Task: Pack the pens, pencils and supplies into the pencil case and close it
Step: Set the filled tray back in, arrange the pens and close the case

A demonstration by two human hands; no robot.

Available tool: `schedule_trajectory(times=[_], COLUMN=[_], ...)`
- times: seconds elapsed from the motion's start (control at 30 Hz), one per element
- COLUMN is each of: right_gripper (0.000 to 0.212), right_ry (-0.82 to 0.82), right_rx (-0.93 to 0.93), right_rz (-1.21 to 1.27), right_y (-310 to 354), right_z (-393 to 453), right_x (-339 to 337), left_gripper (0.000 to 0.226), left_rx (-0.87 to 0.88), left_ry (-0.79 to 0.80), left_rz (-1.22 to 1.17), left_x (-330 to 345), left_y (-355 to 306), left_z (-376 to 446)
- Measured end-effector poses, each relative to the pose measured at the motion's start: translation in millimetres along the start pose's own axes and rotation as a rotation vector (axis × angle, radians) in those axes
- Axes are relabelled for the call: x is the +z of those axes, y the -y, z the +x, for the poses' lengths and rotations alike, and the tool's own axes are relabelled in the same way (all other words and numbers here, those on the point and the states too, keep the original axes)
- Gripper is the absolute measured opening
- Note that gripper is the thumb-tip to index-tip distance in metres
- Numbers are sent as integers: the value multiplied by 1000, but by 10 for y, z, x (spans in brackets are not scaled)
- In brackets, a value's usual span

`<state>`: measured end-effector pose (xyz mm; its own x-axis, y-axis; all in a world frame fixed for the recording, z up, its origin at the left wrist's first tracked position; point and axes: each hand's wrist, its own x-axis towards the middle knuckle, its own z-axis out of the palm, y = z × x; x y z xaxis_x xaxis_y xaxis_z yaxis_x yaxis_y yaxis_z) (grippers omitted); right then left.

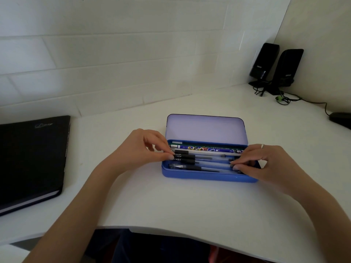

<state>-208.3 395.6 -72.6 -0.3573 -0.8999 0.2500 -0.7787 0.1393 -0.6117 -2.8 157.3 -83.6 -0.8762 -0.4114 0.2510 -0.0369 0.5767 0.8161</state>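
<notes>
A blue pencil case (207, 176) lies open on the white desk, its pale lid (206, 129) standing up at the back. Inside lie several clear pens with black caps (207, 164), a patterned blue pencil (207, 148) and a green ruler (209, 144) along the back wall. My left hand (144, 147) pinches the capped ends of the pens at the case's left end. My right hand (266, 162), a ring on one finger, presses its fingertips on the pens' other ends at the right end.
A black notebook (32, 158) lies at the left of the desk. Two black speakers (275, 67) with cables stand in the back right corner, and a dark object (340, 118) sits at the right edge. The desk's curved front edge (171, 229) is close to me.
</notes>
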Motion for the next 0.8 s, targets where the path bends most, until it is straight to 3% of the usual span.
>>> schedule_trajectory(times=[0.2,0.33,0.8], right_gripper=[13,6,19], right_ry=[-44,20,121], right_rx=[-18,-17,28], right_rz=[36,78,72], right_y=[1,20,64], right_z=[-10,-30,-23], right_x=[-34,-51,-19], left_gripper=[17,11,7], left_rx=[-6,-10,-5], left_ry=[-2,-1,-12], left_rz=[7,-2,-6], left_x=[-5,2,20], left_y=[0,7,23], left_z=[-1,-6,3])
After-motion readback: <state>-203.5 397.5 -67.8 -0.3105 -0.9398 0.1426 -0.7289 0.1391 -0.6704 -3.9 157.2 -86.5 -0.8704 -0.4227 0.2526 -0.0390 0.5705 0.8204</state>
